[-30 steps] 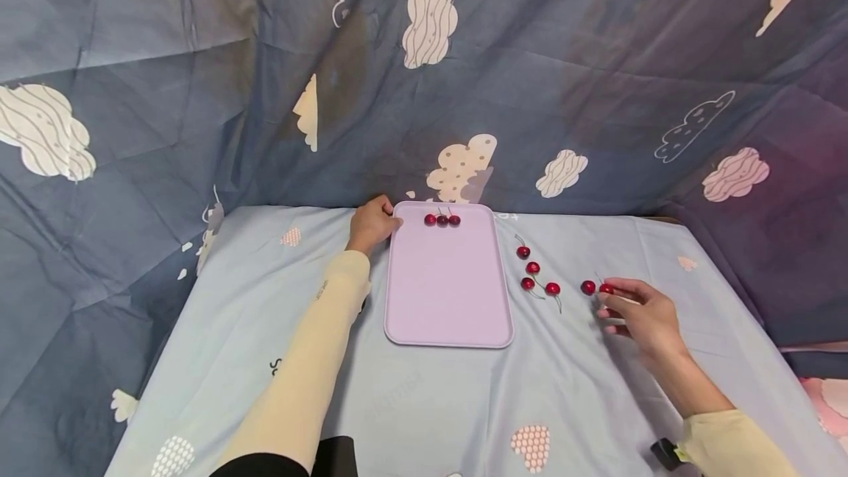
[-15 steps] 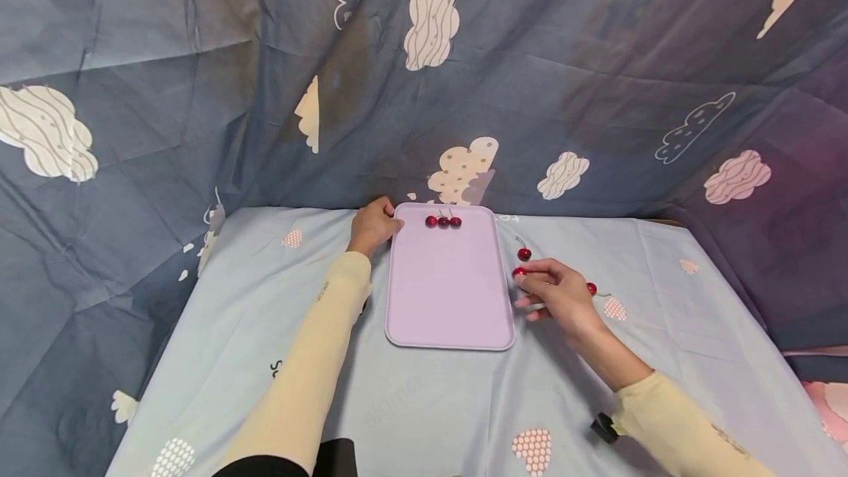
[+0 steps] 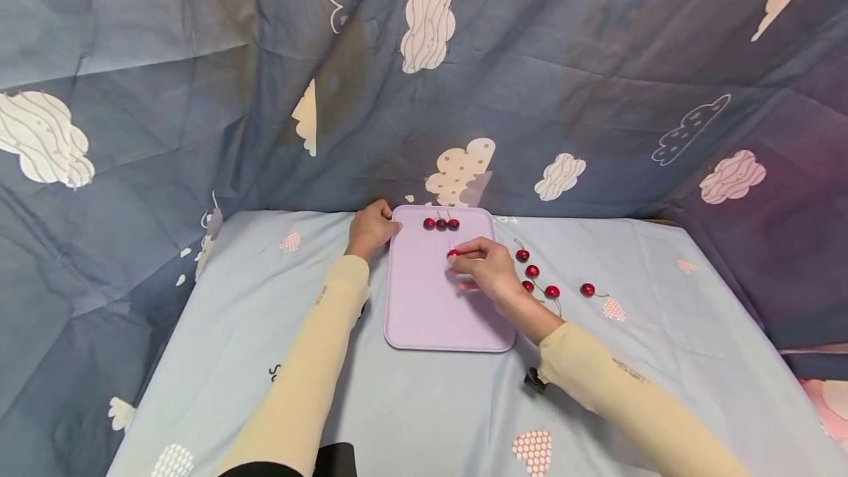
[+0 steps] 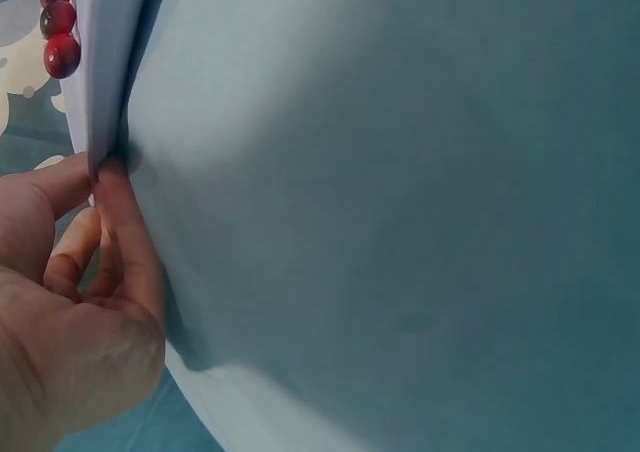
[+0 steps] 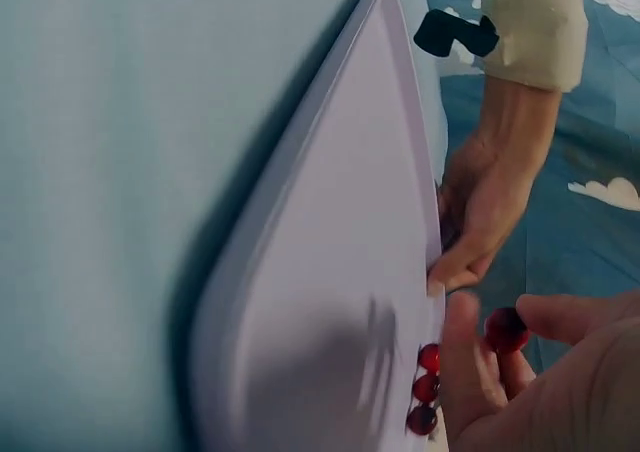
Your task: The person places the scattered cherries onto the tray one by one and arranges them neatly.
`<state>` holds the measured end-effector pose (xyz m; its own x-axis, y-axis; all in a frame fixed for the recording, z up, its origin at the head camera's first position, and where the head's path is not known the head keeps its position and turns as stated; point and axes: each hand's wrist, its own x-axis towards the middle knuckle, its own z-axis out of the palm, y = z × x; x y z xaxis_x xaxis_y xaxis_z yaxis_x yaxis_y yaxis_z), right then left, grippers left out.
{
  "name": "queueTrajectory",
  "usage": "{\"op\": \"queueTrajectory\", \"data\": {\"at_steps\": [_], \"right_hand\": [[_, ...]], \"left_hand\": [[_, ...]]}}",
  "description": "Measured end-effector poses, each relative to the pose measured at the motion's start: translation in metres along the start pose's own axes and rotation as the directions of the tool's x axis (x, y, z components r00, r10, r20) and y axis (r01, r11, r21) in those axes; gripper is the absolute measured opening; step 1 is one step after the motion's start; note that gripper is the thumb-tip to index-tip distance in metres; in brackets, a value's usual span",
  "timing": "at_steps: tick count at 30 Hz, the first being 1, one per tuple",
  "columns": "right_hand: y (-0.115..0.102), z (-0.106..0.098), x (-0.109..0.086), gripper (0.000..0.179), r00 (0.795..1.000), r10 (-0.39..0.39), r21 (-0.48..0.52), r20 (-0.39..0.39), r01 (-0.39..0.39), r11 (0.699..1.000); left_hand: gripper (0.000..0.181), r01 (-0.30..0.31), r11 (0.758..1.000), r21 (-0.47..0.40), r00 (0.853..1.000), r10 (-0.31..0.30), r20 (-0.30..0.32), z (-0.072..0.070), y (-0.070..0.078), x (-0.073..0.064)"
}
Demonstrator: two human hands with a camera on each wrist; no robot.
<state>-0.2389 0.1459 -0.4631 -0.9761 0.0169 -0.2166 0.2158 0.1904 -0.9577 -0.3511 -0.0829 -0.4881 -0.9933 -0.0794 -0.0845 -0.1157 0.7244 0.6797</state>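
Note:
A pale purple tray point(image 3: 424, 308) lies on the cloth-covered table. At its far left corner my left hand point(image 3: 371, 230) pinches the rim between thumb and fingers, as the left wrist view also shows. Three cherries point(image 3: 442, 224) sit in a row along the tray's far side. Over the middle of the tray my right hand point(image 3: 492, 271) holds a red cherry point(image 5: 506, 329) between thumb and fingertips. To the right of the tray lie several more cherries point(image 3: 532, 271) with stems, partly behind the right hand and wrist. One cherry point(image 3: 587, 290) lies apart, farther right.
A light blue cloth point(image 3: 424, 403) with printed hearts covers the table. Behind it hangs a dark blue curtain point(image 3: 358, 131) with cloud prints. A black strap piece point(image 3: 535, 380) shows under the right sleeve.
My right hand has picked up a cherry from the far right and carried it left, over the tray. My left hand stays at the tray's corner.

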Motion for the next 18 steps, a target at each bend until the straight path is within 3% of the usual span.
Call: {"op": "queueTrajectory", "data": {"at_steps": [4, 6, 12, 18], "right_hand": [[-0.003, 0.013, 0.009, 0.028, 0.999, -0.045, -0.033, 0.016, 0.046, 0.998], [-0.004, 0.018, 0.014, 0.024, 0.997, -0.082, -0.101, 0.006, 0.083, 0.991], [-0.003, 0.025, 0.034, 0.015, 0.975, -0.220, -0.341, -0.004, 0.206, 0.917], [-0.006, 0.028, 0.047, 0.016, 0.976, -0.217, -0.403, 0.010, 0.203, 0.892]], "left_hand": [[0.021, 0.003, 1.000, -0.007, 1.000, -0.003, -0.009, -0.001, 0.001, -0.002], [0.021, -0.002, 1.000, -0.003, 1.000, 0.002, -0.015, -0.002, 0.000, -0.003], [0.021, 0.013, 0.999, -0.031, 1.000, -0.014, -0.021, -0.002, -0.001, -0.005], [0.020, 0.024, 0.999, -0.035, 1.000, -0.024, -0.007, 0.000, 0.002, -0.006]]}}
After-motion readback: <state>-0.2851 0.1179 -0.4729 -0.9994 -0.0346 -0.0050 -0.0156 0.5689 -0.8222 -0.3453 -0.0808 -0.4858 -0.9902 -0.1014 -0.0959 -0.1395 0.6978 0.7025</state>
